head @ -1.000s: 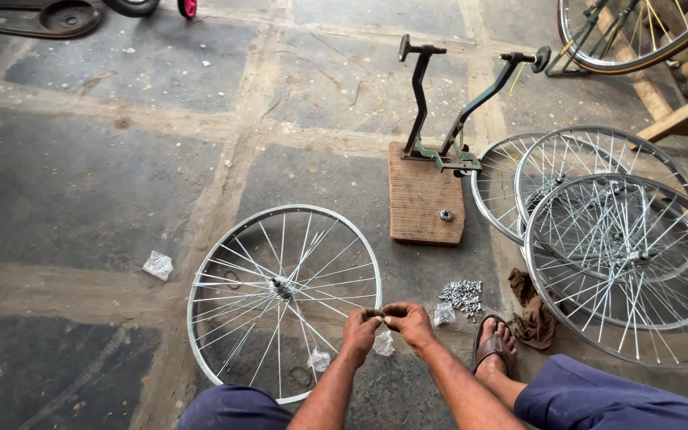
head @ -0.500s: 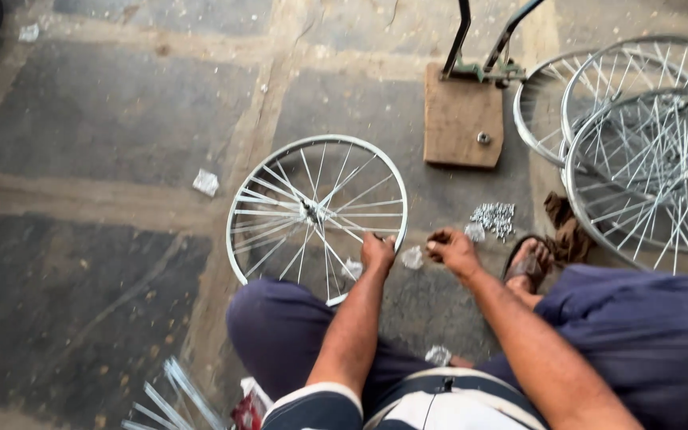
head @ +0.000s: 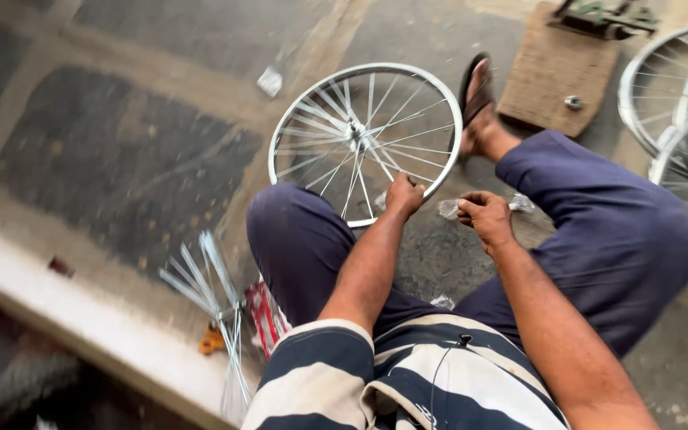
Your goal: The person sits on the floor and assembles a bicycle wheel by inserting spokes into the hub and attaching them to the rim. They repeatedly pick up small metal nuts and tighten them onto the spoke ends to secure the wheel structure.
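A silver spoked bicycle wheel (head: 364, 131) lies flat on the stone floor between my knees. My left hand (head: 402, 195) rests on its near rim, fingers curled on the rim or a spoke there. My right hand (head: 483, 215) is just to the right, closed around a small clear plastic bag (head: 449, 209). Both hands sit above my dark blue trousers.
A bundle of loose spokes (head: 209, 291) with a red packet lies at my left side by a pale kerb. A brown board (head: 555, 68) with a metal stand lies ahead right. More spoked wheels (head: 682, 111) are stacked at the right. My sandalled foot (head: 478, 99) rests beside the wheel.
The view has tilted down and swung, so my torso and legs now fill the lower frame. My right foot has come forward next to the wheel. Both hands stay at the near rim.
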